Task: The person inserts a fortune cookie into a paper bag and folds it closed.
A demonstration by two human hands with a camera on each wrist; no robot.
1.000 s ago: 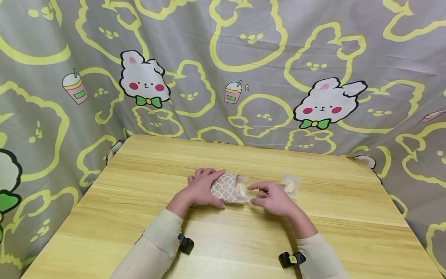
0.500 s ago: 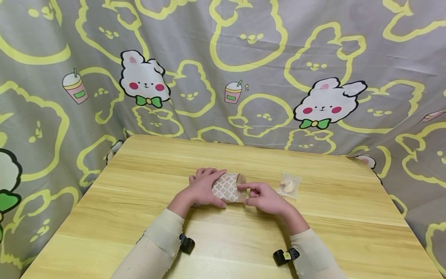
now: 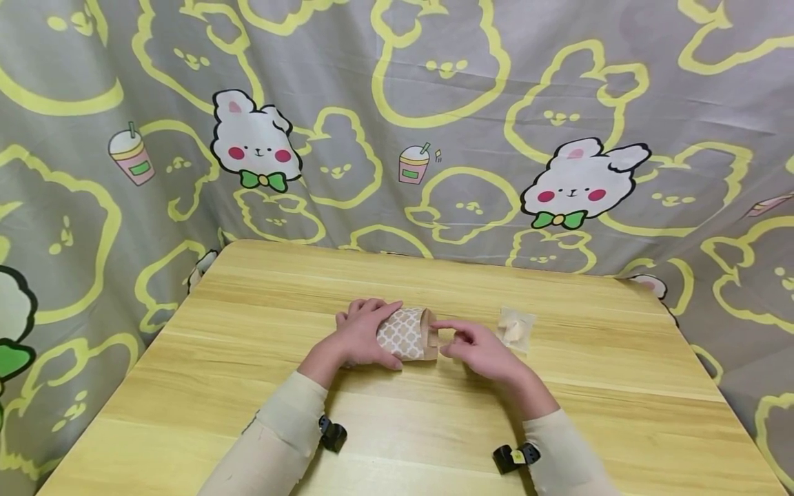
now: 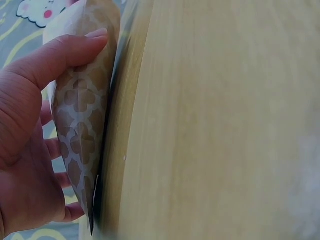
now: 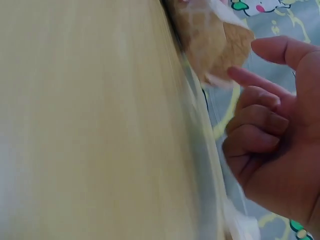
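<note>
A brown paper bag (image 3: 402,335) with a white lattice print lies on its side, its mouth turned to the right. My left hand (image 3: 362,334) grips its closed end; in the left wrist view the thumb presses one face of the bag (image 4: 82,117) while fingers show behind it. Just off the mouth is my right hand (image 3: 480,351), holding nothing. Its index finger and thumb reach out and the other fingers are curled, as the right wrist view shows on that hand (image 5: 270,117). What lies inside the bag is hidden.
A small clear packet (image 3: 516,329) with a pale piece inside lies on the wooden table (image 3: 397,427), just beyond the right hand. A grey patterned curtain (image 3: 347,76) hangs behind the table and along its sides.
A clear packet that stuck out of the bag's mouth has gone inside, pushed leftward by the right index finger. The right hand has since drawn back slightly; the left hand keeps its grip.
</note>
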